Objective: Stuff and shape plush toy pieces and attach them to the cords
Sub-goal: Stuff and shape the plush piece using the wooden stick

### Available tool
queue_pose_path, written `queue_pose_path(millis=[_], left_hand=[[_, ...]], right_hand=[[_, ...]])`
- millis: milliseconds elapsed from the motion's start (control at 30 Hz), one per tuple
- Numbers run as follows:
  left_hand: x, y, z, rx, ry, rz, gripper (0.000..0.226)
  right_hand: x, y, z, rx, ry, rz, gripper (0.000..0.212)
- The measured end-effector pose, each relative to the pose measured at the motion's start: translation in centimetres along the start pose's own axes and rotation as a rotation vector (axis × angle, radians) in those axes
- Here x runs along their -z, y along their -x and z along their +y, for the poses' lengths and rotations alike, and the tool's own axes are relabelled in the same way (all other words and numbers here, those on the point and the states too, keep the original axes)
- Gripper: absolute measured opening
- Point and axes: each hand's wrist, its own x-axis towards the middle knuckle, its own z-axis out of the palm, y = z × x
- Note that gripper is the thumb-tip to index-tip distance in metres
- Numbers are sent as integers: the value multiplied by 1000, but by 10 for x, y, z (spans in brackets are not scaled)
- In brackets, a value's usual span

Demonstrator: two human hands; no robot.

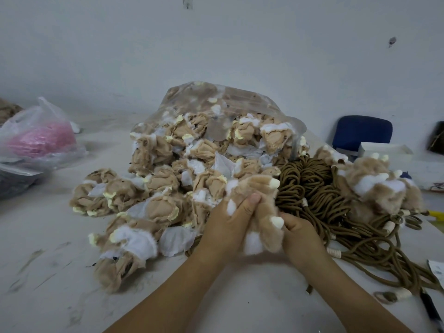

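A tan and white plush piece (262,212) with cream tips is held just above the table between both hands. My left hand (230,224) grips its left side with the thumb pressed on top. My right hand (300,234) grips its right side, fingers curled under the fur. Behind it a heap of inside-out tan plush pieces (168,183) spills from a clear plastic bag (216,106). A tangle of brown cords (319,195) lies to the right, several with white-wrapped ends. Turned, furry plush pieces (377,186) lie piled past the cords.
A clear bag with pink material (40,140) sits at the far left on the white table (60,272). A blue chair (362,133) and a white box (384,150) stand at the right. A black pen (432,313) and a paper slip (438,272) lie at the right edge.
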Motion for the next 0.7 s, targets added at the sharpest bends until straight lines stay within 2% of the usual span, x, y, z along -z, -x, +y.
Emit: queue_pose_path(millis=[133,200,367,500,600,700], left_hand=[[7,-1,-2,-54,-27,92,48],[10,-4,-5,-60,-23,84,44],[16,-9,-9,52,-66,-51,16],[13,-8,-11,16,-83,23,14],[13,-9,-12,-41,-64,120,42],[12,-8,-10,-103,-46,172,54]], right_hand=[[2,3,-5,67,107,75,46],[6,4,-7,111,200,115,47],[17,2,-4,145,366,141,46],[14,3,-2,115,342,114,47],[10,4,-5,71,321,89,51],[6,5,-7,49,289,76,51]])
